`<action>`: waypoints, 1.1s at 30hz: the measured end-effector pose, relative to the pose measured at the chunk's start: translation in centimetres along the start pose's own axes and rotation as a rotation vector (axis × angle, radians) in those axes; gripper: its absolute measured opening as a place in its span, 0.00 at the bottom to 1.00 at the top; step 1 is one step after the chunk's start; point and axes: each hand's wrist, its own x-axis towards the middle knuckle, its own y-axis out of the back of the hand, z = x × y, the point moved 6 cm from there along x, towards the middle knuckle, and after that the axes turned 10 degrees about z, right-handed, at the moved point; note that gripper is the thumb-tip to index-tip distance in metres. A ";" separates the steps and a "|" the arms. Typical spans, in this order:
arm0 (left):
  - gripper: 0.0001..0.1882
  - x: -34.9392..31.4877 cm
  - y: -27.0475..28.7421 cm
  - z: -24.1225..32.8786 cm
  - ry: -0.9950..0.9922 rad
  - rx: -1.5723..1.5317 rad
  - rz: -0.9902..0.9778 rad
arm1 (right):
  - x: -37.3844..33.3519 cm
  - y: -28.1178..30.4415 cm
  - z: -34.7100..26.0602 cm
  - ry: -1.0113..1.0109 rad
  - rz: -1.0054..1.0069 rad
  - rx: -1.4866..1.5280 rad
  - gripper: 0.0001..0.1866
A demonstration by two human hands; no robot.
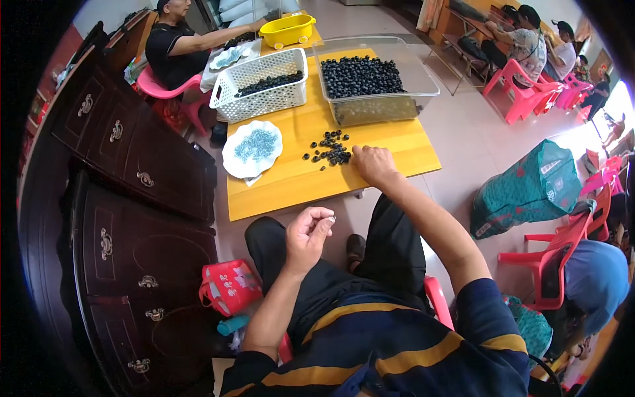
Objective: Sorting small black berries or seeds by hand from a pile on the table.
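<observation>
My left hand (308, 239) is raised above my lap, thumb and fingers pinched together on a tiny pale piece (333, 218), too small to name. At the right part of the yellow table, my right hand (374, 165) rests with curled fingers beside a loose pile of small round black pieces (334, 155). Its fingertips touch the pile's edge; what they grip, if anything, is hidden. Left of that pile, a white scalloped plate (231, 163) carries many thin, clear bluish pieces (256, 145).
On the table (284, 198) stand a clear plastic bin (377, 114) of black pieces and a white perforated basket (264, 106). Beyond is a yellow tub (288, 30) near a seated person (175, 49). A dark cabinet (132, 225) stands left; a teal bag (526, 192) sits right.
</observation>
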 end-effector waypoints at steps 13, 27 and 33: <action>0.04 1.7 -0.7 1.3 -0.271 0.254 -0.008 | -6.5 2.0 5.0 -0.507 0.338 0.728 0.15; 0.03 1.8 -4.0 -2.0 -0.225 0.330 -0.092 | -17.7 -1.2 -1.4 -0.884 -0.206 2.001 0.13; 0.02 2.2 -5.8 -2.9 -0.142 0.334 -0.124 | -18.1 -2.3 -0.6 -1.079 -0.195 2.134 0.12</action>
